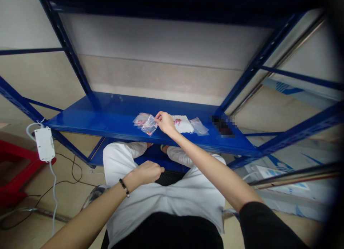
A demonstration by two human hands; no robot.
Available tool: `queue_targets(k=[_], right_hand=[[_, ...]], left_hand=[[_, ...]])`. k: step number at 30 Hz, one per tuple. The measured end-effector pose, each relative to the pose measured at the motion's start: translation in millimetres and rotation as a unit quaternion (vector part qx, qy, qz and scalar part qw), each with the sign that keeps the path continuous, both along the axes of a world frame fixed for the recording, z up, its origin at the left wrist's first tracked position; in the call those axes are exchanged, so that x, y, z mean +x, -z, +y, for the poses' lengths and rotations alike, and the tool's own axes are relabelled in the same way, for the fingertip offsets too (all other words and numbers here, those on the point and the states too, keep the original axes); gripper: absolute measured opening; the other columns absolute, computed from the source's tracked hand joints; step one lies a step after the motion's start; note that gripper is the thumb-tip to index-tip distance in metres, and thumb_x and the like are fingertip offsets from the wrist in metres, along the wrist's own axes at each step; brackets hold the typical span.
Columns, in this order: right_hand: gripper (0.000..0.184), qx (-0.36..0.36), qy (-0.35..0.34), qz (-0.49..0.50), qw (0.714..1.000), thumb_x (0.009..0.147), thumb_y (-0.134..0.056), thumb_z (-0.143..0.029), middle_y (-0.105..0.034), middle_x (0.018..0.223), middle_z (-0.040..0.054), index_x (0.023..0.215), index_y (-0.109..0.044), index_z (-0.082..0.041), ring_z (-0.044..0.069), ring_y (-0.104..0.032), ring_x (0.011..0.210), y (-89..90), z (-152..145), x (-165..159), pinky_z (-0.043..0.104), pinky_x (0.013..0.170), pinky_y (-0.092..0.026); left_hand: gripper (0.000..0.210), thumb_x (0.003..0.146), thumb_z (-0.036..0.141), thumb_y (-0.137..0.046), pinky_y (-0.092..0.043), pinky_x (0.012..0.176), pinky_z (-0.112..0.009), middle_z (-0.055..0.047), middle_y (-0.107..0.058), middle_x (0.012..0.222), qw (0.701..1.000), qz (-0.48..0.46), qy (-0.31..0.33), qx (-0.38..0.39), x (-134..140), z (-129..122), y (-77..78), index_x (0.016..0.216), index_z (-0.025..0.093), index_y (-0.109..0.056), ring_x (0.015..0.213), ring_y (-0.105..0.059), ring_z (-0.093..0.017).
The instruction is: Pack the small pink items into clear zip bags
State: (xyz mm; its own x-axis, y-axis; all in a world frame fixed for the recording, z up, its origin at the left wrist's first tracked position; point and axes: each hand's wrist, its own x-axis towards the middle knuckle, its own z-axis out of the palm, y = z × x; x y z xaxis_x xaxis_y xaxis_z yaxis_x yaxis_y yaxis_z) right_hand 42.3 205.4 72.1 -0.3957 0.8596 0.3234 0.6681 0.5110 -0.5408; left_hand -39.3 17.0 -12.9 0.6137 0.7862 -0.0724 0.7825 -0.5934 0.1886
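Observation:
My right hand (165, 122) reaches over the blue shelf and pinches the edge of a small clear zip bag (149, 126). Pink-red bits show in and around this bag. Just left of it, partly covered, lie more small clear bags (140, 120) with pink-red contents. To the right of my hand is a white cloth or sheet (184, 124) with small red pieces (177, 121) on it. Another clear bag (199, 127), which looks flat, lies at that sheet's right edge. My left hand (149, 172) rests above my lap, fingers curled in, with no object showing in it.
The blue metal shelf (107, 109) has uprights on both sides and a dark upper board overhead. A blurred-out dark object (223, 126) lies at its right end. A white power strip (45, 144) hangs at the left, near a red stool (18, 170) and floor cables.

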Motion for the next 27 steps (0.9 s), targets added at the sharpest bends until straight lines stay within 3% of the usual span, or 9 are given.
queue_targets(k=[4, 8, 12, 15, 16, 19, 24, 26, 27], right_hand=[[0.010, -0.095, -0.017, 0.151, 0.984, 0.080, -0.067, -0.021, -0.067, 0.069, 0.0016, 0.072, -0.061, -0.017, 0.015, -0.062, 0.066, -2.1, 8.4, -2.6, 0.024, 0.062, -0.043], [0.014, -0.149, -0.070, 0.319, 0.933, 0.078, -0.066, -0.025, -0.064, 0.069, -0.0003, 0.073, -0.055, -0.019, 0.014, -0.061, 0.067, -16.1, 3.0, 1.8, 0.024, 0.062, -0.046], [0.024, -0.182, -0.108, 0.433, 0.876, 0.076, -0.071, -0.032, -0.057, 0.063, -0.0058, 0.088, -0.053, -0.022, 0.011, -0.055, 0.056, -40.1, -36.7, 23.6, 0.024, 0.056, -0.044], [0.038, -0.235, -0.131, 0.491, 0.829, 0.074, -0.075, -0.029, -0.061, 0.070, -0.0061, 0.103, -0.051, -0.023, 0.011, -0.057, 0.059, -46.8, -86.5, 51.1, 0.024, 0.058, -0.046], [0.040, -0.264, -0.138, 0.505, 0.810, 0.074, -0.076, -0.028, -0.062, 0.072, -0.0057, 0.105, -0.051, -0.024, 0.012, -0.059, 0.062, -44.1, -103.5, 61.4, 0.024, 0.059, -0.047], [0.042, -0.336, -0.116, 0.518, 0.778, 0.074, -0.077, -0.028, -0.065, 0.076, -0.0041, 0.108, -0.053, -0.024, 0.012, -0.061, 0.062, -19.2, -144.2, 91.3, 0.024, 0.059, -0.048], [0.044, -0.365, 0.007, 0.520, 0.772, 0.069, -0.082, -0.031, -0.070, 0.078, -0.0007, 0.106, -0.061, -0.021, 0.013, -0.064, 0.066, 40.3, -159.1, 123.5, 0.024, 0.062, -0.050], [0.044, -0.380, 0.032, 0.495, 0.781, 0.067, -0.084, -0.032, -0.071, 0.080, 0.0013, 0.105, -0.065, -0.019, 0.014, -0.065, 0.068, 52.2, -152.5, 128.6, 0.023, 0.061, -0.051], [0.044, -0.385, 0.036, 0.480, 0.787, 0.067, -0.084, -0.034, -0.072, 0.079, 0.0018, 0.103, -0.067, -0.018, 0.014, -0.065, 0.067, 54.6, -148.7, 130.1, 0.023, 0.060, -0.051]], left_hand=[[0.021, 0.095, 0.020, -0.045, -0.051, 0.068, -0.032, -0.010, -0.073, 0.090, 1.000, -0.003, -0.005, -0.002, -4.4, 3.2, -0.6, 0.100, 0.019, -0.065, 0.084, -0.071, -0.026], [0.023, 0.095, 0.020, -0.043, -0.050, 0.071, -0.032, -0.010, -0.073, 0.090, 1.000, -0.016, -0.020, 0.000, -7.5, 4.9, -3.0, 0.101, 0.019, -0.065, 0.085, -0.071, -0.025], [0.025, 0.093, 0.018, -0.045, -0.050, 0.078, -0.033, -0.011, -0.073, 0.098, 0.994, -0.084, -0.062, -0.003, -6.5, 6.2, -8.7, 0.105, 0.019, -0.067, 0.091, -0.070, -0.025], [0.026, 0.093, 0.022, -0.047, -0.050, 0.083, -0.035, -0.010, -0.073, 0.101, 0.962, -0.245, -0.117, -0.036, -1.1, 9.8, -12.3, 0.108, 0.021, -0.068, 0.092, -0.068, -0.024], [0.026, 0.093, 0.025, -0.049, -0.050, 0.082, -0.034, -0.009, -0.073, 0.098, 0.930, -0.333, -0.134, -0.074, 1.7, 11.4, -12.7, 0.109, 0.021, -0.069, 0.089, -0.068, -0.023], [0.033, 0.092, 0.039, -0.053, -0.054, 0.069, -0.033, -0.011, -0.073, 0.090, 0.776, -0.563, -0.157, -0.238, 11.1, 14.4, -12.0, 0.112, 0.017, -0.066, 0.074, -0.069, -0.022], [0.054, 0.092, 0.060, -0.042, -0.057, 0.060, -0.035, -0.017, -0.072, 0.104, 0.576, -0.690, -0.175, -0.402, 21.5, 9.3, -10.7, 0.118, 0.014, -0.057, 0.080, -0.073, -0.027], [0.051, 0.089, 0.059, -0.053, -0.059, 0.061, -0.033, -0.017, -0.072, 0.098, 0.523, -0.710, -0.214, -0.419, 23.5, 7.4, -10.9, 0.111, 0.014, -0.058, 0.082, -0.073, -0.027], [0.046, 0.086, 0.053, -0.062, -0.059, 0.062, -0.032, -0.016, -0.073, 0.096, 0.527, -0.710, -0.236, -0.404, 24.3, 7.2, -11.0, 0.109, 0.013, -0.058, 0.083, -0.073, -0.026]])
